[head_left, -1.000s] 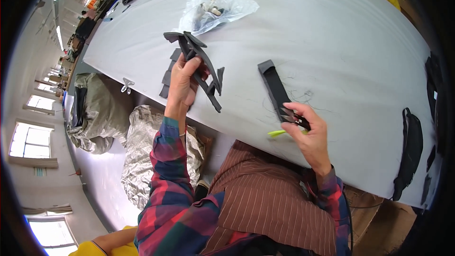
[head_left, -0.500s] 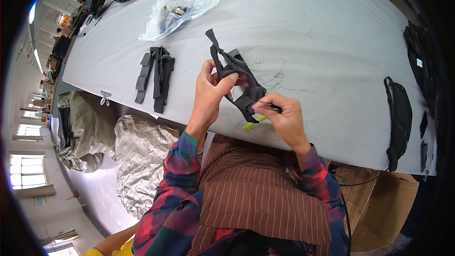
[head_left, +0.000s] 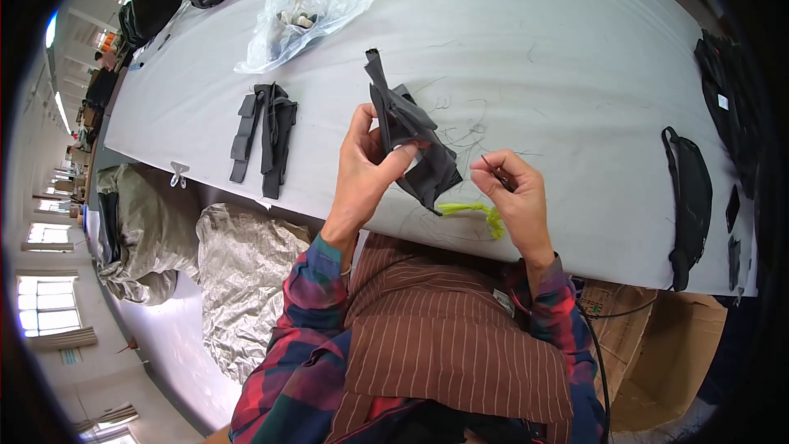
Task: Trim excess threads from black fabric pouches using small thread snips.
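Where the grey worktop curves off to the far left, a clear plastic bag lies near its far edge, with small items inside too blurred to identify. Nearer the person, a small pile of black fabric strips lies flat close to the worktop's front edge, well apart from both hands. Left hand is raised above the worktop, fingers curled and thumb pressed against a folded black fabric piece, which it grips firmly; one narrow end of that piece stands up away from the person. Just below it, a yellow-green tuft of thread rests on the worktop near the front edge. Right hand is close beside the fabric piece but apart from it, fingertips pinched together on a small dark object; its kind cannot be told. Loose thread scraps lie on the worktop behind the hands. Far right, a black pouch lies at the worktop's end.
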A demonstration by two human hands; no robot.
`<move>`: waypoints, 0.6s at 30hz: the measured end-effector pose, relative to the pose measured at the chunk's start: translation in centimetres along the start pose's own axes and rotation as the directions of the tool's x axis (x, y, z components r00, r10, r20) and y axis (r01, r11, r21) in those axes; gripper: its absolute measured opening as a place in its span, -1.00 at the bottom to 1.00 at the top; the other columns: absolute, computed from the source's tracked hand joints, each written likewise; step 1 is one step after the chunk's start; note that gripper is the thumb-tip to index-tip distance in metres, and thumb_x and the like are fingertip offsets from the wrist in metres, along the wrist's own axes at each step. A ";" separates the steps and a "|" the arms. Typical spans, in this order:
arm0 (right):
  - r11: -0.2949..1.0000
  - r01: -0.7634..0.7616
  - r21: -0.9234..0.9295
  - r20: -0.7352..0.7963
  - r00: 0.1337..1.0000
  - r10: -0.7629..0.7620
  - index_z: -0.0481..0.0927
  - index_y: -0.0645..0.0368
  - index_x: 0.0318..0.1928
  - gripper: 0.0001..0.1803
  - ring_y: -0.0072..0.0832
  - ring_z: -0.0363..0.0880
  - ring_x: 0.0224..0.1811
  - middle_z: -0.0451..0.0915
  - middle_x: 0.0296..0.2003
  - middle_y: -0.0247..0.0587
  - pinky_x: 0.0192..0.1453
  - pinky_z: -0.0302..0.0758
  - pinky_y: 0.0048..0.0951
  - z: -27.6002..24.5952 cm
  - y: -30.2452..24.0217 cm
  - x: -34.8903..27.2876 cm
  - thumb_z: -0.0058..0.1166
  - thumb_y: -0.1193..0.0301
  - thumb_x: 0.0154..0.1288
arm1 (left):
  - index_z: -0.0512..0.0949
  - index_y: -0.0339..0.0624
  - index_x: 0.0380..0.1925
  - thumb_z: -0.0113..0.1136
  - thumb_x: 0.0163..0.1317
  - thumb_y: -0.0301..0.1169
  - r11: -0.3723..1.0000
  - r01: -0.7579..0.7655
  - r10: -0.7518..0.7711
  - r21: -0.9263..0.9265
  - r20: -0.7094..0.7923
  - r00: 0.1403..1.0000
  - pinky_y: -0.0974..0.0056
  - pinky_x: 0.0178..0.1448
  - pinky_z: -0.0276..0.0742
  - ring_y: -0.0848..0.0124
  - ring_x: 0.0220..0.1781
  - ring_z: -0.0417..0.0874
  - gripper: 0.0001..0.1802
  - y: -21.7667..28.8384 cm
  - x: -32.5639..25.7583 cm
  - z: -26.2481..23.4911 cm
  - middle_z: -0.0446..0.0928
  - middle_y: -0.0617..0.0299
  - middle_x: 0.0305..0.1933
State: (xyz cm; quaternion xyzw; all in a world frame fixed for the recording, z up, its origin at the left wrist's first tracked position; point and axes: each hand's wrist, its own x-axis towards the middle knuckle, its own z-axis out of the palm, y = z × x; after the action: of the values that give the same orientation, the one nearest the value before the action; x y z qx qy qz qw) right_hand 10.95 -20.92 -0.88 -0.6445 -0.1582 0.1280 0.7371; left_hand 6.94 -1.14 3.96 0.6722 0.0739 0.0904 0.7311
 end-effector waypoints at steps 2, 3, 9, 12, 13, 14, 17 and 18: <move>1.000 -0.008 0.003 0.027 1.000 0.007 0.58 0.21 -0.17 -0.86 -0.86 0.19 -0.52 0.45 -0.42 -0.55 -0.48 0.15 -0.73 0.3 0.0 0.2 0.17 0.51 0.25 | 0.34 -0.25 -0.10 0.15 0.11 -0.52 0.990 0.019 -0.015 -0.140 0.028 1.000 0.46 -0.33 0.44 0.52 -0.33 0.57 -0.66 -0.5 -0.3 -1.1 0.59 0.16 -0.24; 1.000 -0.016 0.004 0.051 0.999 0.016 0.58 0.18 -0.06 -0.75 -0.87 0.21 -0.50 0.48 -0.34 -0.53 -0.47 0.18 -0.74 0.4 0.0 0.2 0.17 0.53 0.24 | 0.37 -0.27 -0.08 0.13 0.11 -0.50 0.959 0.042 -0.027 -0.279 0.060 0.998 0.44 -0.35 0.44 0.51 -0.37 0.55 -0.66 -1.0 -0.3 -1.5 0.58 0.17 -0.25; 0.994 -0.049 0.099 0.213 0.977 0.027 0.44 0.12 0.21 -0.50 -0.80 0.39 -0.42 0.55 -0.09 -0.35 -0.31 0.37 -0.68 2.5 0.2 0.0 0.16 0.51 0.25 | 0.49 -0.36 -0.12 0.06 0.16 -0.19 0.698 0.199 -0.258 -0.688 0.018 0.966 0.34 -0.36 0.51 0.31 -0.46 0.48 -0.56 -3.9 -0.1 -3.0 0.57 0.07 -0.27; 0.968 -0.086 0.236 0.238 0.971 0.028 0.55 0.26 0.05 -0.64 -0.71 0.50 -0.37 0.61 -0.16 -0.27 -0.26 0.42 -0.58 2.9 0.0 -0.3 0.19 0.46 0.25 | 0.45 -0.40 -0.08 0.05 0.14 -0.23 0.647 0.174 -0.313 -0.742 -0.051 0.948 0.32 -0.26 0.56 0.24 -0.35 0.47 -0.55 -3.0 0.2 -1.2 0.51 0.06 -0.29; 0.973 -0.175 0.153 0.419 0.903 0.097 0.58 0.30 -0.08 -0.76 -0.67 0.53 -0.30 0.62 -0.27 -0.27 -0.17 0.43 -0.57 2.3 -0.4 -0.2 0.15 0.47 0.27 | 0.45 -0.40 -0.08 0.05 0.14 -0.23 0.650 0.168 -0.312 -0.741 -0.059 0.948 0.32 -0.26 0.56 0.24 -0.35 0.47 -0.55 -3.2 0.2 -1.6 0.51 0.06 -0.29; 0.968 -0.245 0.053 0.579 0.797 0.170 0.62 0.34 -0.22 -0.84 -0.63 0.55 -0.23 0.63 -0.38 -0.28 -0.09 0.44 -0.56 2.0 -0.9 -0.1 0.11 0.48 0.28 | 0.42 -0.43 -0.06 0.05 0.14 -0.26 0.613 0.161 -0.249 -0.774 0.005 0.969 0.30 -0.22 0.57 0.23 -0.30 0.45 -0.54 -3.8 0.3 -2.3 0.46 0.07 -0.30; 0.961 -0.259 0.098 0.497 0.849 0.179 0.62 0.31 -0.39 -0.84 -0.68 0.49 -0.41 0.57 -0.55 -0.34 -0.27 0.37 -0.60 2.3 -1.7 -0.4 0.11 0.45 0.28 | 0.43 -0.41 -0.07 0.02 0.17 -0.25 0.522 0.182 -0.138 -0.833 0.128 0.982 0.26 -0.15 0.62 0.19 -0.18 0.54 -0.56 -5.2 0.7 -4.2 0.48 0.05 -0.21; 0.975 -0.215 0.054 0.431 0.886 0.172 0.62 0.31 -0.37 -0.84 -0.69 0.47 -0.42 0.57 -0.54 -0.35 -0.29 0.36 -0.61 2.2 -1.7 -0.3 0.12 0.45 0.28 | 0.48 -0.36 -0.11 -0.01 0.20 -0.22 0.470 0.215 -0.091 -0.856 0.195 0.977 0.23 -0.13 0.66 0.16 -0.11 0.64 -0.58 -5.4 0.8 -4.7 0.56 0.02 -0.11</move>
State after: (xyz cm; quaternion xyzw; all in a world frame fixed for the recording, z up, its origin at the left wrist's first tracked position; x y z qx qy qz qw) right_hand 9.80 -19.30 1.00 -0.5762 -0.2427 0.3452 0.6999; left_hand 6.79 3.20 -1.85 0.2030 0.0331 0.0085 0.9786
